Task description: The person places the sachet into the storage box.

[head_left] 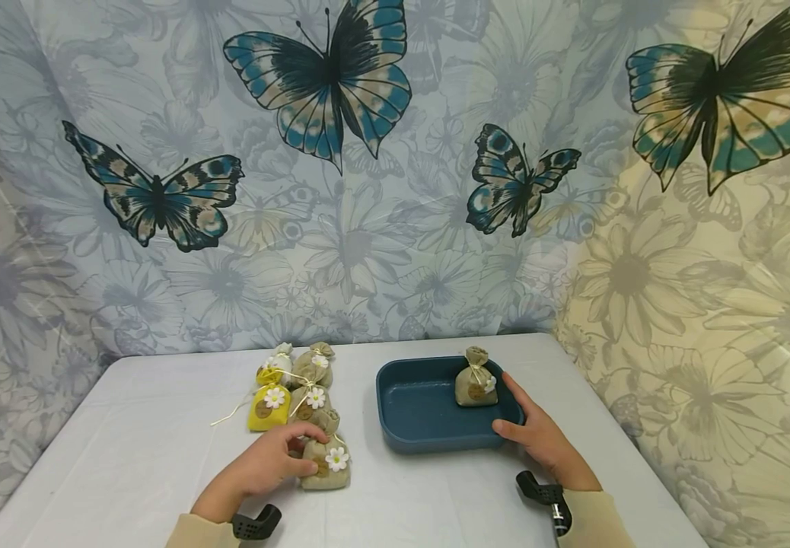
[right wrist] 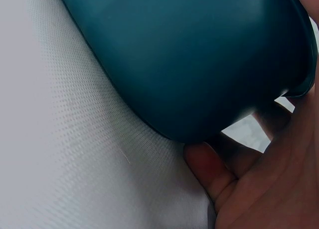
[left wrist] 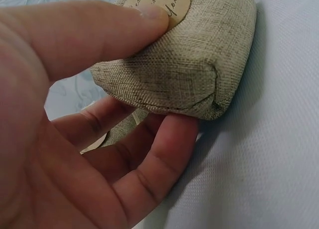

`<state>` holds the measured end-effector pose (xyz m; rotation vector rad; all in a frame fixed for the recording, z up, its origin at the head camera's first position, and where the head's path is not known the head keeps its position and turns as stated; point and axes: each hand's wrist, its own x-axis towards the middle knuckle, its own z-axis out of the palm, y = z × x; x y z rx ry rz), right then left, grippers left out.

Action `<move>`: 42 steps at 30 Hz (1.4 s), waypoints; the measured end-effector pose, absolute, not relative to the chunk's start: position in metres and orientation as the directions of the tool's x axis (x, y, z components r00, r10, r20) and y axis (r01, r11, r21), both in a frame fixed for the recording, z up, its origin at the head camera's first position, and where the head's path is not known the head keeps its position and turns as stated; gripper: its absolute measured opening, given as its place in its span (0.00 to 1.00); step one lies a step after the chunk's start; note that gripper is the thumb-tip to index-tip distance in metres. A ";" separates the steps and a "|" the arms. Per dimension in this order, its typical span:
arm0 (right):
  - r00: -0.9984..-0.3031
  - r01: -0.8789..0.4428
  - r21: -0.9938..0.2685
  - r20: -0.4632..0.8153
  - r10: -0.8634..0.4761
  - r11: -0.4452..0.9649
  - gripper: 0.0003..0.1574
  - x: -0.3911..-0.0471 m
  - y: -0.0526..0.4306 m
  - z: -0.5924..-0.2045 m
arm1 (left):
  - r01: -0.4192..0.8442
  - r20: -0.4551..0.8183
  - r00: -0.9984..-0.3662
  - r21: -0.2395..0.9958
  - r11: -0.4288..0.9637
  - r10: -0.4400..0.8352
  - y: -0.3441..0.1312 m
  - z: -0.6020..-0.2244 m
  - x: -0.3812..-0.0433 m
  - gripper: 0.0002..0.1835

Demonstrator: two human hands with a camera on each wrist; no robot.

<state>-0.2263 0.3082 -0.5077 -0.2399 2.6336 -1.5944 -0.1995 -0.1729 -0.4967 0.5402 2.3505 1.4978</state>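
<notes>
My left hand [head_left: 268, 460] pinches a small tan burlap sachet [head_left: 326, 466] with a white daisy at the front of a cluster. The left wrist view shows its thumb over the round paper label [left wrist: 172, 4] and fingers behind the cloth. My right hand [head_left: 546, 441] holds the right end of a blue rectangular tray [head_left: 429, 443], thumb at the near rim and index finger along the right side. Its other fingertips touch the wall near the base in the right wrist view. Another tan sachet [head_left: 475, 384] stands inside the tray, at its right end.
Behind the held sachet stand a yellow sachet [head_left: 268, 411], a white one [head_left: 284, 358] and several tan ones [head_left: 320, 365], close together. A thin cord [head_left: 230, 413] trails left from them. The white-covered table [head_left: 128, 449] meets a butterfly-print cloth [head_left: 354, 251] at the back.
</notes>
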 end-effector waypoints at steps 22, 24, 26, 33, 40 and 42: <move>-0.987 -0.104 -0.871 0.029 -0.160 0.480 0.59 -0.227 0.309 -0.507 | 0.187 -0.024 -0.882 0.899 0.396 0.471 -0.171 -0.494 -0.199 0.18; -0.986 -0.109 -0.871 0.034 -0.163 0.479 0.59 -0.227 0.309 -0.508 | 0.193 -0.019 -0.881 0.898 0.396 0.472 -0.171 -0.494 -0.199 0.18; -0.986 -0.114 -0.869 0.038 -0.165 0.481 0.59 -0.227 0.309 -0.508 | 0.195 -0.012 -0.881 0.901 0.388 0.472 -0.171 -0.494 -0.199 0.18; -0.985 -0.120 -0.870 0.045 -0.166 0.479 0.59 -0.226 0.309 -0.508 | 0.164 -0.025 -0.881 0.920 0.355 0.472 -0.171 -0.493 -0.198 0.19; -0.987 -0.112 -0.873 0.040 -0.158 0.476 0.59 -0.226 0.309 -0.507 | 0.139 -0.016 -0.887 0.944 0.300 0.461 -0.172 -0.492 -0.197 0.20; -0.987 -0.111 -0.871 0.039 -0.157 0.478 0.59 -0.226 0.308 -0.507 | 0.126 -0.013 -0.891 0.953 0.277 0.453 -0.172 -0.493 -0.197 0.20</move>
